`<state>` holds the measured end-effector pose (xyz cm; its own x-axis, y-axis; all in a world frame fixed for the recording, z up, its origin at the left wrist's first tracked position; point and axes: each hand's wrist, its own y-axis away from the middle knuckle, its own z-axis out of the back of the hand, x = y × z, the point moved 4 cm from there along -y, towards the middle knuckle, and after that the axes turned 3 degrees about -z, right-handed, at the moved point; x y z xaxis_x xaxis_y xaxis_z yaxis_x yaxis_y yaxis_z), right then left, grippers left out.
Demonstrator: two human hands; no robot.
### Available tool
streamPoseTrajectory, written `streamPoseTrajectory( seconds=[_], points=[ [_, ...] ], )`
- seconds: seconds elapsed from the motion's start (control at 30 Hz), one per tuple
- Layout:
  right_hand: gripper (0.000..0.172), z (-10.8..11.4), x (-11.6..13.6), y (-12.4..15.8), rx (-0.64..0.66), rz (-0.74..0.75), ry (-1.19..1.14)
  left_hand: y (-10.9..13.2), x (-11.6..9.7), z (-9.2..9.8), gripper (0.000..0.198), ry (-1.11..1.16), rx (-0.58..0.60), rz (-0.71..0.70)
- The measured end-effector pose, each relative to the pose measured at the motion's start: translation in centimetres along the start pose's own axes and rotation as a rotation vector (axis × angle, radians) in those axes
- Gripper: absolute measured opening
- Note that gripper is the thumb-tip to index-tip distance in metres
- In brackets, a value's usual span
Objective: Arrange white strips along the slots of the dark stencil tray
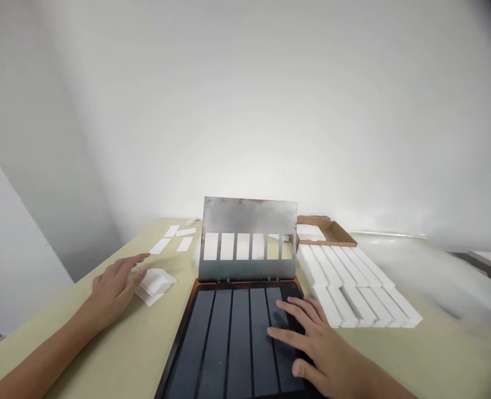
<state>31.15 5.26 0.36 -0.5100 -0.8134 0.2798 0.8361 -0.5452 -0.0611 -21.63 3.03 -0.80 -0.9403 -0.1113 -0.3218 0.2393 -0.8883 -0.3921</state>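
Slate-grey, glossy flat strips, at least five, lie side by side in a shallow black frame with an orange-brown edge, on a pale yellow-green table. Right hand: open, fingers spread over the strips on that side, gripping nothing visible; whether the fingertips press or only hover, cannot tell. Left hand: loosely extended, not clenched, its thumb at the edge of a small heap of white, flat, paper-like pieces; contact uncertain, nothing lifted that I can make out. At the frame's far edge a hinged grey metal plate with six rectangular windows stands raised, not folded down over the strips. Progress, judged from the layout: the strips appear laid in; four windows show mostly white, the two rightmost only partly. From where I stand I cannot settle whether white pieces sit in those windows or lie behind them, so four filled and two unfilled is a tentative count. Remaining about the station: four loose white rectangular cards beyond the left hand; white oblong blocks in two adjoining rows right of the frame; an open brown cardboard tray behind them, containing white flat material.
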Motion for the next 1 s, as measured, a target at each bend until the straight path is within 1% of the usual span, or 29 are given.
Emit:
streamPoseTrajectory(
  seconds=[0.2,0.5,0.57,0.67,0.73,0.87,1.0],
  points=[
    [0.056,0.27,0.25,-0.14,0.01,0.021,-0.007,-0.11,0.51,-0.4,0.054,-0.021,0.01,-0.009],
    [0.055,0.78,0.71,-0.1,0.05,-0.004,-0.079,-0.1,0.71,-0.5,0.052,-0.043,0.007,-0.02],
    [0.057,0.69,0.61,-0.15,0.047,-0.008,-0.082,-0.13,0.76,-0.55,0.052,-0.043,0.007,-0.02],
    [0.068,0.53,0.28,-0.27,0.021,-0.029,-0.09,-0.17,0.86,-0.64,0.051,-0.042,0.01,-0.018],
    [0.071,0.45,0.11,-0.34,0.01,-0.041,-0.105,-0.19,0.93,-0.68,0.051,-0.042,0.01,-0.016],
    [0.068,0.4,0.14,-0.38,0.03,-0.059,-0.123,-0.22,1.05,-0.71,0.052,-0.045,0.004,-0.011],
    [0.067,0.58,0.36,-0.47,0.057,-0.079,-0.13,-0.18,1.09,-0.73,0.053,-0.045,0.004,-0.005]
  ],
)
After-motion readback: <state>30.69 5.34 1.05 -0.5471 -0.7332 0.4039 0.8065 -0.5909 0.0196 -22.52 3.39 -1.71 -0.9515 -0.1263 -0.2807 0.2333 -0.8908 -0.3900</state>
